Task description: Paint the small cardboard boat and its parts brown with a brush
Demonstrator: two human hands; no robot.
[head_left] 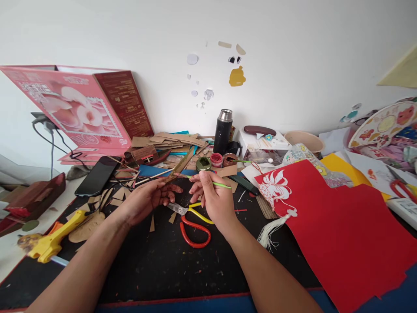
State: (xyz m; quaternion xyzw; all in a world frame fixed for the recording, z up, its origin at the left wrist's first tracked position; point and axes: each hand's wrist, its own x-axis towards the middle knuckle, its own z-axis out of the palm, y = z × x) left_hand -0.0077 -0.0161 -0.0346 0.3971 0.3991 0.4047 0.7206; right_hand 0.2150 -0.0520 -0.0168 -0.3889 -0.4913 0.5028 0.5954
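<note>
My left hand (148,198) is turned partly palm up and pinches a thin brownish-green cardboard strip (182,165) between thumb and index finger. The strip slants up and away to the right. In my right hand (211,198) is a slim paintbrush (222,185) with a bright green handle, and its tip meets the strip's lower part or lies very close to it. Below both hands, scissors (195,230) with one red and one yellow handle lie on the black mat (156,269). Just beyond are small paint jars: green (203,164), red (216,160) and brown (230,159).
Cardboard strips (166,141) are heaped at the back beside a black flask (223,132). On the left lie a phone (97,175), a yellow glue gun (54,239) and a pink box (84,113). Red paper (342,230) covers the right side, with a white tassel (272,230).
</note>
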